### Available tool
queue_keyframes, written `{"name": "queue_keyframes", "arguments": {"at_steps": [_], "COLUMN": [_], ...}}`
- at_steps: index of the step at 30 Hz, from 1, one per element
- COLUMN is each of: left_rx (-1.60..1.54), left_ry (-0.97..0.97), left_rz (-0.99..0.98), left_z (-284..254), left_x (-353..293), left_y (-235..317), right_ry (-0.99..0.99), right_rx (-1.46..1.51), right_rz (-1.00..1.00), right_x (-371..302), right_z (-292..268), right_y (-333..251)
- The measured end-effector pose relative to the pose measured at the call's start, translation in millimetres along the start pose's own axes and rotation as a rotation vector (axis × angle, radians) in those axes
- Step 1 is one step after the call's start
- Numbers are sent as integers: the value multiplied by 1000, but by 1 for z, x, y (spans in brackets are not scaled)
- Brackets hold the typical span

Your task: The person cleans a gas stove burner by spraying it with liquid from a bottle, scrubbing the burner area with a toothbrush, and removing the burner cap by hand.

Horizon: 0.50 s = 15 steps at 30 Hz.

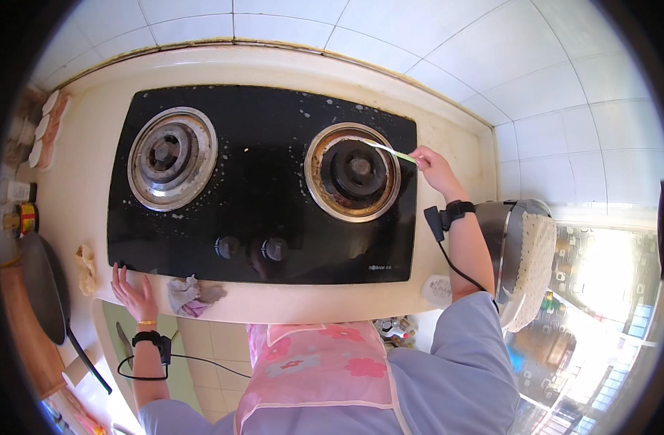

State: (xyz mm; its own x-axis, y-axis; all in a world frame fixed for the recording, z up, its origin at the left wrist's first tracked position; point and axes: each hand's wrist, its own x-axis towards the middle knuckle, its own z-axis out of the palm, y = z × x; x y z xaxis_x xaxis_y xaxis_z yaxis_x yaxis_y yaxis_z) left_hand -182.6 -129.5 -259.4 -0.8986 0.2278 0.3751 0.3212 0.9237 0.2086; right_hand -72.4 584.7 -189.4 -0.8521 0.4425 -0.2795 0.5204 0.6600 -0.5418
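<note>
My right hand [436, 170] is closed round the handle of a slim green-and-white toothbrush [394, 151]. Its white head reaches the far rim of the right burner's metal drip pan [319, 190], which carries brown stains; the bristles are too small to make out. Inside that pan sits a dark round burner [359, 168]. My left hand [133, 293] rests with fingers spread on the counter's front edge, beside the near left corner of the black glass cooktop [259, 188]. It holds nothing. Close to its right lies a crumpled grey-purple rag [193, 296].
The left burner [167, 154] has a shinier pan, with pale spots scattered on the glass around it. Two knobs [275, 249] sit near the front. A frying pan [45, 288] and a yellowish cloth [85, 270] are at the left. A lace-covered appliance [503, 239] stands at the right.
</note>
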Motion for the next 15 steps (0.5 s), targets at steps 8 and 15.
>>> {"name": "queue_keyframes", "arguments": {"at_steps": [8,15], "left_rx": [34,17], "left_ry": [21,-14], "left_rz": [0,24], "left_z": [6,-3], "left_x": [-9,2], "left_y": [-14,1], "right_ry": [176,256], "right_rx": [-44,129], "right_rz": [-13,13], "right_x": [-18,-55], "right_z": [32,43], "right_y": [-22,25]}}
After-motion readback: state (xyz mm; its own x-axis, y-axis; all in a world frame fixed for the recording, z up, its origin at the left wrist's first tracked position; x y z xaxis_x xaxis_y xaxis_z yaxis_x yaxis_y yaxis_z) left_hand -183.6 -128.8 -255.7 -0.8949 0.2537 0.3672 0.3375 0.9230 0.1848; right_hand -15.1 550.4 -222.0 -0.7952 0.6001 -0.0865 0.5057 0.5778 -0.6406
